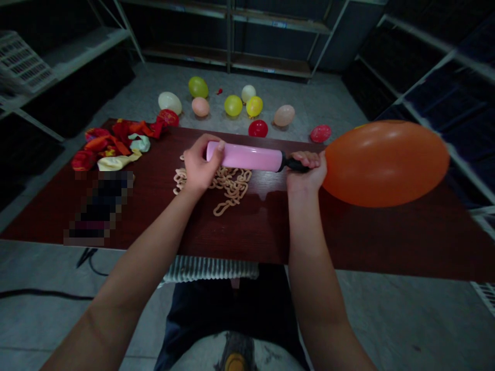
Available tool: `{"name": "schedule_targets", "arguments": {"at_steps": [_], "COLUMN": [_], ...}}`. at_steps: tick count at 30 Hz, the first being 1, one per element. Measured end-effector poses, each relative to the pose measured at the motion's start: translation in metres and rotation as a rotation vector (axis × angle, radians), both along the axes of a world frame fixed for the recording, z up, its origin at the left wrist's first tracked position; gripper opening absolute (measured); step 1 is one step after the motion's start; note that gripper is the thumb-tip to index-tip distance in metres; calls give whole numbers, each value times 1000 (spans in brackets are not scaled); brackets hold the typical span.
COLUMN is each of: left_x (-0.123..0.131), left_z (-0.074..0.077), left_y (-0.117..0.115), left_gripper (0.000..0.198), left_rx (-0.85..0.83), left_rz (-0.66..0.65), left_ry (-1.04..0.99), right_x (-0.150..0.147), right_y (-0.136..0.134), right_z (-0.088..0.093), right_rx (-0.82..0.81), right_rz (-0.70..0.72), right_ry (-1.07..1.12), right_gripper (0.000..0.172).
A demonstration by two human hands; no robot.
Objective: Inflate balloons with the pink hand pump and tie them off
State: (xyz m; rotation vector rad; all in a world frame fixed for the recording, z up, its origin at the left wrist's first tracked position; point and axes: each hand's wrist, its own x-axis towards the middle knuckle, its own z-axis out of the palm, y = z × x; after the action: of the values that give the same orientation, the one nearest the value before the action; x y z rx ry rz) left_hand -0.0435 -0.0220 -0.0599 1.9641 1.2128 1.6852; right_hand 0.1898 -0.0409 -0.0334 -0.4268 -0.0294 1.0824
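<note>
My left hand (201, 161) is wrapped round the left end of a pink hand balloon pump (253, 157), which lies nearly level above the table. At the pump's black nozzle end, my right hand (307, 172) is closed, palm up, round the nozzle and the neck of a large inflated orange balloon (386, 164). The balloon's mouth is hidden by my fingers. Below the pump and partly behind my left hand, a heap of tan rubber bands (232, 188) lies on the dark red-brown table (240, 232).
Uninflated balloons (116, 141) are piled at the table's back left, near a pixelated dark object (102, 206). Several small inflated balloons (233, 105) rest on the floor beyond. Metal shelves (228, 51) stand behind; a black cable (46, 294) runs along the floor at left.
</note>
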Motion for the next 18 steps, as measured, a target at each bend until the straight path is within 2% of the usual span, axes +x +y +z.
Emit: {"name": "schedule_targets", "arguments": {"at_steps": [8, 18], "left_x": [-2, -7], "left_z": [2, 1], "left_y": [1, 3], "left_gripper": [47, 49], "left_rx": [-2, 51], "left_rz": [50, 56], "left_ry": [-100, -148], "right_x": [0, 9], "right_y": [-1, 0], "right_z": [3, -5], "right_rx": [37, 33], "right_rz": [7, 21], "right_ry": [-16, -90], "right_gripper": [54, 58]}}
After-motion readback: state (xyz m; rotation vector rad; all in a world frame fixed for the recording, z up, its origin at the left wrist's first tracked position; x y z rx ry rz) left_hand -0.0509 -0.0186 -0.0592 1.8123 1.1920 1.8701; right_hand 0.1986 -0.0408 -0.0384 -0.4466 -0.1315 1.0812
